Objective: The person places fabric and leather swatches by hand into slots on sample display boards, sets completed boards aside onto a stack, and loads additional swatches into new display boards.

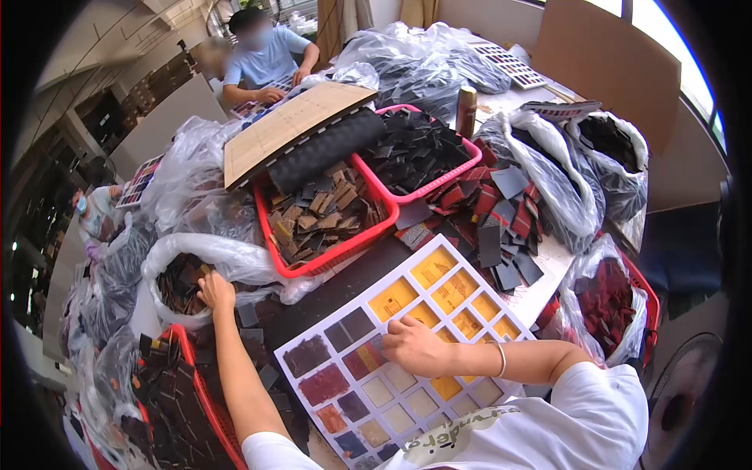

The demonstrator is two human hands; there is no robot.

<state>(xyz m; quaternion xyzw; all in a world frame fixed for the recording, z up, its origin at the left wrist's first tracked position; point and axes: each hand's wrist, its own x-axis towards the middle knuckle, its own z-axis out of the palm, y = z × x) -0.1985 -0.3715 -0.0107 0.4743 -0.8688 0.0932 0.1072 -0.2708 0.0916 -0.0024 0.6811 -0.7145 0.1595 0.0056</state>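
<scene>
My left hand (215, 292) reaches into the mouth of a clear plastic bag (166, 252) of brown carpet swatches (182, 283). Its fingers are bent and closed among the pieces; what they grip is hidden. My right hand (413, 345) rests with curled fingers on a white sample board (354, 304) with square compartments. Its fingertips are at the edge of a red-and-yellow swatch (365, 358), and I cannot make out anything between them. Dark, maroon and orange swatches fill the board's left compartments. Yellow backing (435, 268) shows in several upper ones, cream backing (401, 378) in others.
A red basket (337, 262) of brown swatches and a pink basket (439, 185) of black ones stand behind the board. Loose red and grey swatches (509, 211) lie to the right. Bagged swatches (607, 301) and a fan (689, 384) are at right. A person (266, 59) works across the table.
</scene>
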